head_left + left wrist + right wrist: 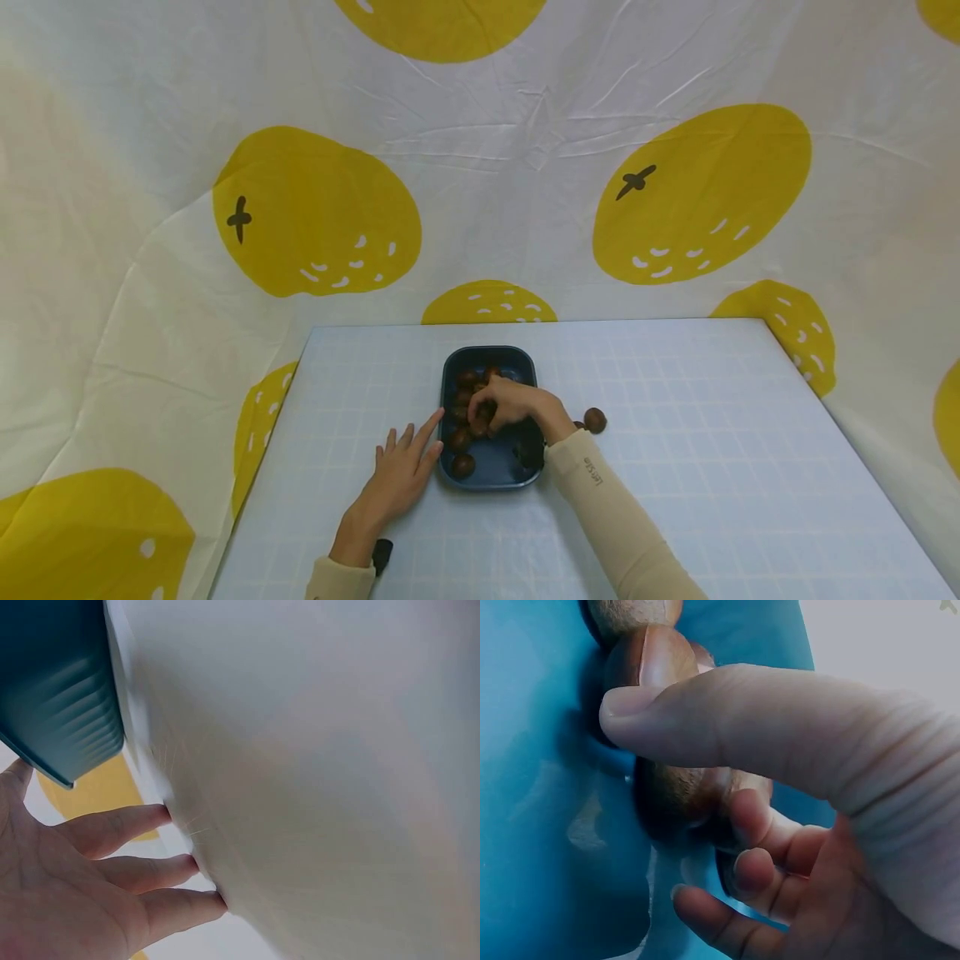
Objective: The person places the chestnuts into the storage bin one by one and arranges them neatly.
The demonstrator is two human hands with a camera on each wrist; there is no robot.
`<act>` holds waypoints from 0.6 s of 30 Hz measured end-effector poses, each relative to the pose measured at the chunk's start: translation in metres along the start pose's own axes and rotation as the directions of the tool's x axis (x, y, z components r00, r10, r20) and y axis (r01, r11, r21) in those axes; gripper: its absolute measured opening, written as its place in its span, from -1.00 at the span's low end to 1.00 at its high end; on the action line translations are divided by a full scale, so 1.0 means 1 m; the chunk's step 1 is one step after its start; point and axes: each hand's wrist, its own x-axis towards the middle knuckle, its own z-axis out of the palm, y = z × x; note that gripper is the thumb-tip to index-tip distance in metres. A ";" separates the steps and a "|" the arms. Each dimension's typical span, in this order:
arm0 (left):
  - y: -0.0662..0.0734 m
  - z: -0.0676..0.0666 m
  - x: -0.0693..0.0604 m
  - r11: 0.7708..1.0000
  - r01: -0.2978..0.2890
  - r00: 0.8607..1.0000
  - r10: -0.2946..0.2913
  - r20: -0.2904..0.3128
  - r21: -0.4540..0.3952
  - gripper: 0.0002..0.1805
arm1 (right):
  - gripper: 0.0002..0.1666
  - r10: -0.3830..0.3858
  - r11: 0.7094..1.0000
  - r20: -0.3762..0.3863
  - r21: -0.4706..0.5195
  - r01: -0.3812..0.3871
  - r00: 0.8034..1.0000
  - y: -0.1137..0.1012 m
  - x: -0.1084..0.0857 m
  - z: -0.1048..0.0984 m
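Observation:
A dark blue tray [491,477] on the table holds several brown chestnuts [462,465], mostly along its left side. My right hand [506,402] reaches into the tray with its fingers curled and grips a chestnut [660,656] among the others. In the right wrist view the thumb lies over the chestnuts, and the index finger is largely hidden behind it. My left hand [402,471] is spread on the table at the tray's left side. Its index finger and thumb reach the tray's edge, while the other fingertips [214,900] touch the tabletop.
Just right of the tray lies a chestnut [595,420] on the table [720,467], with another [578,426] partly hidden by the right wrist. Behind the table hangs a white cloth [525,217] printed with large yellow fruit.

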 end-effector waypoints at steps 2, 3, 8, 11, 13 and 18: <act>0.000 -0.001 0.000 1.000 0.003 1.000 -0.003 0.003 -0.003 -0.39 | -0.54 0.010 1.000 0.002 -0.006 -0.010 1.000 0.000 0.001 0.000; 0.000 -0.001 0.000 1.000 0.003 1.000 -0.003 0.003 -0.004 -0.39 | -0.54 0.015 1.000 0.003 -0.011 -0.015 1.000 0.000 0.001 0.001; 0.001 -0.001 0.000 1.000 0.001 1.000 -0.001 0.000 -0.006 -0.39 | -0.52 0.029 0.999 0.003 -0.019 -0.029 1.000 0.000 0.001 0.001; 0.001 0.000 0.001 1.000 -0.001 1.000 0.001 -0.002 -0.003 -0.38 | -0.51 0.018 1.000 0.000 -0.012 -0.018 1.000 -0.002 -0.001 0.000; 0.001 0.000 0.001 1.000 0.001 1.000 -0.001 0.000 -0.003 -0.38 | -0.55 -0.010 1.000 -0.009 0.009 0.010 1.000 -0.004 -0.001 -0.002; 0.000 0.000 0.001 1.000 0.007 1.000 -0.007 0.004 0.004 -0.38 | -0.60 -0.087 0.996 -0.086 0.015 0.089 0.992 -0.015 -0.007 -0.013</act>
